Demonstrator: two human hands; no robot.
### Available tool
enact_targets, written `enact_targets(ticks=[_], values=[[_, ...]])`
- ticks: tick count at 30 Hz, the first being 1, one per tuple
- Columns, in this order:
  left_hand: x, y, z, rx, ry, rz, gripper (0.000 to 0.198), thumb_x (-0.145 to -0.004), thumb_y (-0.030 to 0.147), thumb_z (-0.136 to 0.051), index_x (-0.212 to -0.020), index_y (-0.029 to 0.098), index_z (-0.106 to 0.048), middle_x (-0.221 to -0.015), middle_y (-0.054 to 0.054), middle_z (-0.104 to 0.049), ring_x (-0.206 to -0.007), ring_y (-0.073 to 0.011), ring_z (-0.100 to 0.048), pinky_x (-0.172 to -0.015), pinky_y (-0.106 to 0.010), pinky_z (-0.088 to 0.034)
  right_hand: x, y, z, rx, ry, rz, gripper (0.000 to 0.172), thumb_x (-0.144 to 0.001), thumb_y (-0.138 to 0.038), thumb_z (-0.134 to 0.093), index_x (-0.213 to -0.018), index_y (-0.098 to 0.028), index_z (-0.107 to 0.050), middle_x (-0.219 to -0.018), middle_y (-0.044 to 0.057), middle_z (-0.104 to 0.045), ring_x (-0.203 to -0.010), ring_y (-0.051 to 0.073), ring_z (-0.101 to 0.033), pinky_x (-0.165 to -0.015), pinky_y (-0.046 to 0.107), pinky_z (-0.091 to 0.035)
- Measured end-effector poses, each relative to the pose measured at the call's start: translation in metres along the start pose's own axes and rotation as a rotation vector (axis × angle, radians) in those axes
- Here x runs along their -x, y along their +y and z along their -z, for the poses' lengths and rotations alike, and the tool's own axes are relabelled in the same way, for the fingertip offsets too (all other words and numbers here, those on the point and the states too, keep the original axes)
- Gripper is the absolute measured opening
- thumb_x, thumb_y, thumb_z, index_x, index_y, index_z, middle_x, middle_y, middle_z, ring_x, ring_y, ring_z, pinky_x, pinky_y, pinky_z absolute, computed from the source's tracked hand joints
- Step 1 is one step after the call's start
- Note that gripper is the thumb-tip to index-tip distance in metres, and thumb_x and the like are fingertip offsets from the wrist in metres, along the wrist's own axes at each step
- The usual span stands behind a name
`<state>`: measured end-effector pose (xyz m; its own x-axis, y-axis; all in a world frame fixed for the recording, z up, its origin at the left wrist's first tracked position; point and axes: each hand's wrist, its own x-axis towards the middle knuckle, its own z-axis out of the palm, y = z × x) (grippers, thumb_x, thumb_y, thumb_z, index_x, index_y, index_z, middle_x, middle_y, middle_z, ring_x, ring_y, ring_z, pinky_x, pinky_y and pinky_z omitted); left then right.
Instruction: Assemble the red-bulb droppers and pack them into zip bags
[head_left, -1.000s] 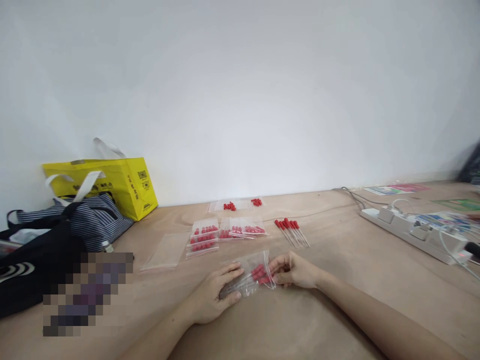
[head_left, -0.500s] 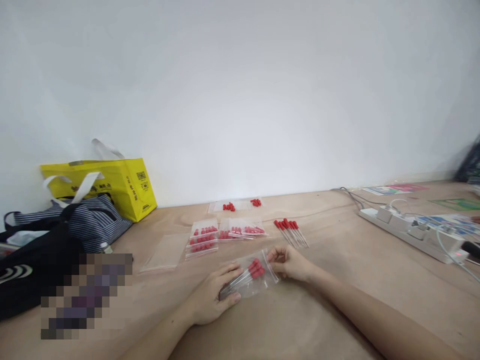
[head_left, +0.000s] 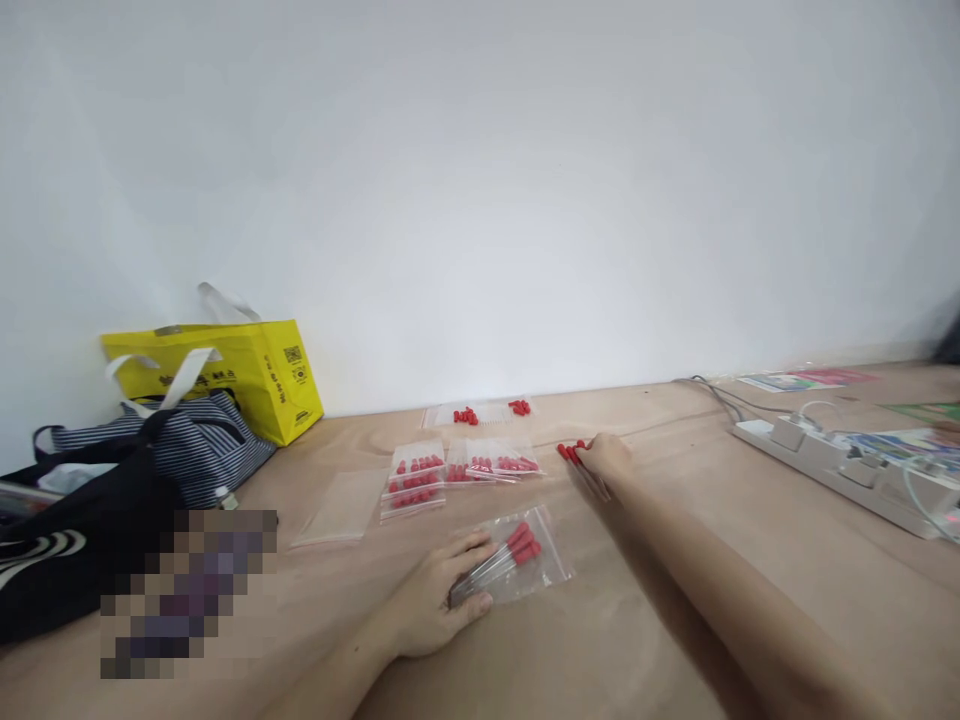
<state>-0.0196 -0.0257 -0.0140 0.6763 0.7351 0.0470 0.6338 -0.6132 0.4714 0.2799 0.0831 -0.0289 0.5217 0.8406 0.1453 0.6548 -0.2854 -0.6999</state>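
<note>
My left hand point(head_left: 446, 600) is closed around the lower end of a clear zip bag point(head_left: 551, 550). Inside this bag lie several glass droppers with red rubber bulbs point(head_left: 523, 543), their bulbs toward the bag's mouth at the right. My right hand point(head_left: 609, 463) reaches to the small pile of loose droppers point(head_left: 568, 455) farther back. Its fingers close on red bulbs at the pile's right side, partly hiding the pile; how many droppers they grip is hidden. Filled zip bags of droppers point(head_left: 415, 483) lie overlapping behind the left hand, with more bags point(head_left: 495, 462) beside them.
A flat clear bag point(head_left: 337, 510) lies at left. Along the wall is another bag with red bulbs point(head_left: 466, 416). A yellow bag point(head_left: 285, 390), striped bag point(head_left: 221, 450) and black bag point(head_left: 90, 540) stand left. A white power strip point(head_left: 832, 475) with cables sits right, near printed sheets point(head_left: 806, 380).
My right hand has let go of the bag's mouth and moved back and right to the loose droppers. My left hand still holds the bag. The view has shifted slightly.
</note>
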Motion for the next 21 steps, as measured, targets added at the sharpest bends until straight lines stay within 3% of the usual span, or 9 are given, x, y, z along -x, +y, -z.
enact_targets(ticks=[5,9,13,16,21], values=[[0.001,0.001,0.0,0.012,0.02,-0.014,0.048,-0.078,0.039,-0.051,-0.124,0.029,-0.042,-0.134,-0.002,-0.037,-0.122,-0.0237,-0.034,-0.101,-0.043,-0.028,0.0,-0.004,0.014,-0.15,-0.01,0.032,0.023,-0.062,-0.034,-0.057,-0.047,-0.018,-0.051,-0.058,0.011,-0.06,-0.071,0.026,-0.059,-0.057,0.03,-0.037],[0.0,0.0,0.0,0.0,0.011,-0.007,0.048,-0.079,0.039,-0.05,-0.125,0.027,-0.041,-0.135,-0.003,-0.036,-0.122,-0.0243,-0.033,-0.101,-0.042,-0.028,0.02,-0.005,0.027,-0.359,-0.042,0.117,0.024,-0.071,-0.041,-0.046,-0.069,-0.018,-0.051,-0.059,0.003,-0.059,-0.058,0.017,-0.056,-0.052,0.025,-0.039],[-0.001,0.001,0.0,-0.019,0.01,0.01,0.048,-0.08,0.039,-0.048,-0.126,0.027,-0.04,-0.136,-0.003,-0.035,-0.122,-0.0247,-0.032,-0.101,-0.042,-0.027,0.056,0.003,0.022,-0.695,-0.095,0.158,0.032,-0.07,-0.043,-0.047,-0.092,-0.02,-0.042,-0.056,-0.005,-0.053,-0.045,0.011,-0.048,-0.044,0.023,-0.039],[-0.001,0.001,-0.001,-0.022,0.012,0.004,0.048,-0.081,0.039,-0.047,-0.126,0.027,-0.039,-0.136,-0.003,-0.034,-0.123,-0.0243,-0.032,-0.101,-0.042,-0.027,0.075,0.01,0.014,-0.978,-0.131,0.104,0.04,-0.063,-0.039,-0.057,-0.094,-0.022,-0.04,-0.054,-0.008,-0.05,-0.041,0.009,-0.044,-0.041,0.021,-0.038],[-0.001,0.0,0.001,-0.034,-0.025,0.008,0.048,-0.084,0.04,-0.042,-0.129,0.027,-0.035,-0.137,-0.003,-0.032,-0.124,-0.0235,-0.029,-0.102,-0.043,-0.025,0.083,0.015,0.008,-1.088,-0.165,-0.028,0.035,-0.06,-0.034,-0.061,-0.087,-0.023,-0.042,-0.056,-0.007,-0.052,-0.042,0.008,-0.047,-0.042,0.02,-0.039]])
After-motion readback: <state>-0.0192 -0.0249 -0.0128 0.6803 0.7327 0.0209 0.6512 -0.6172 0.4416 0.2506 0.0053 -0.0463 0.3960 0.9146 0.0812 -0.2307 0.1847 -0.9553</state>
